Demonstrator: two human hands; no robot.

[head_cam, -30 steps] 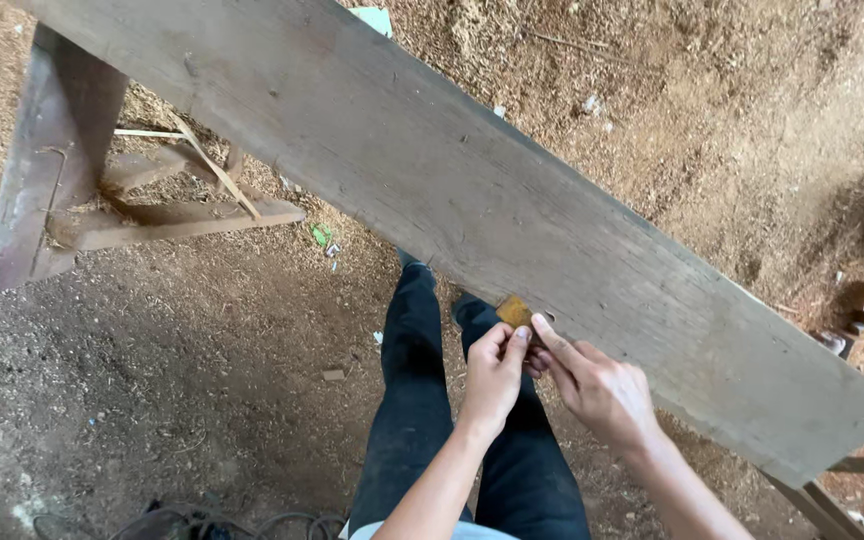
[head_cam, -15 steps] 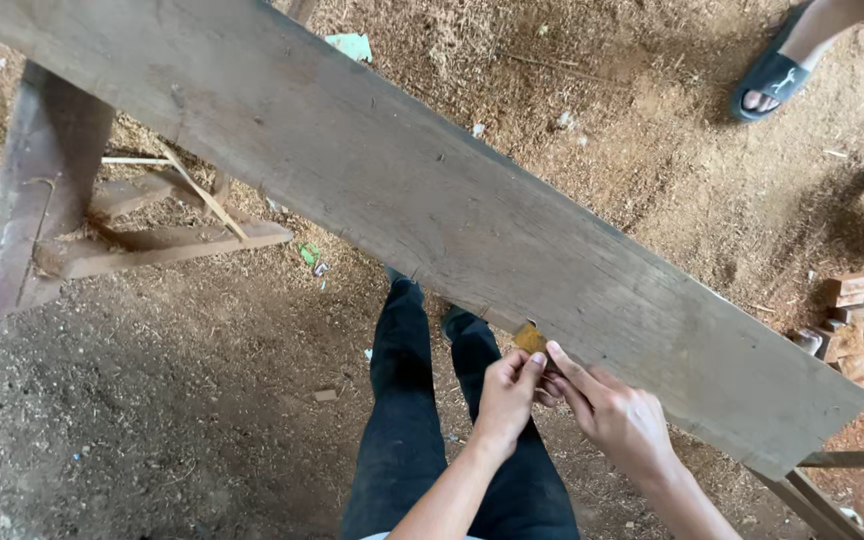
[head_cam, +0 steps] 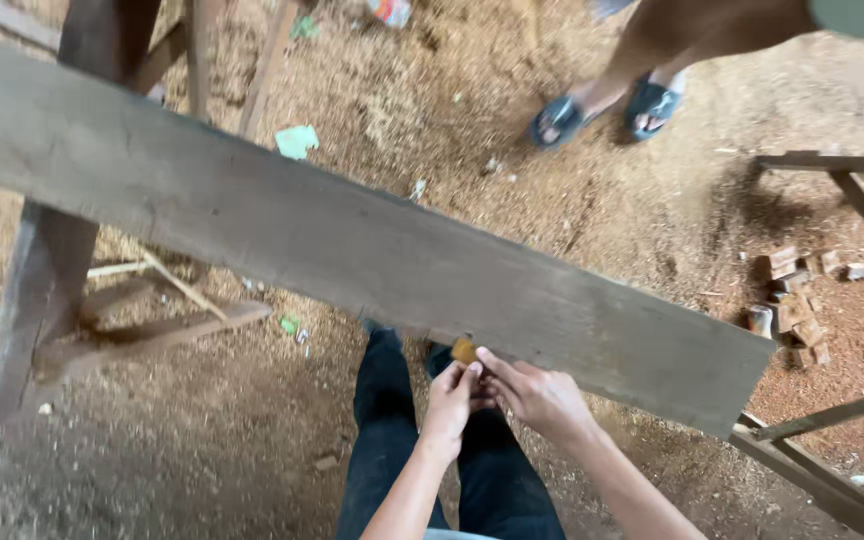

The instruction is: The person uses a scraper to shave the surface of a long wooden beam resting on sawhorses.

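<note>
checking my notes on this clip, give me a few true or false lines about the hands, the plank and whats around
1. Both hands, left hand and right hand, meet at the plank's near edge. True.
2. They pinch a small yellowish piece. True.
3. The plank lies flat on the ground. False: it is raised above the sawdust floor.
4. Another person's feet are bare. False: they wear dark sandals.
5. Small wood blocks lie on the right. True.

wooden trestle [head_cam: 42, 300], small wood blocks [head_cam: 790, 300], sandalled feet [head_cam: 607, 108]
</note>
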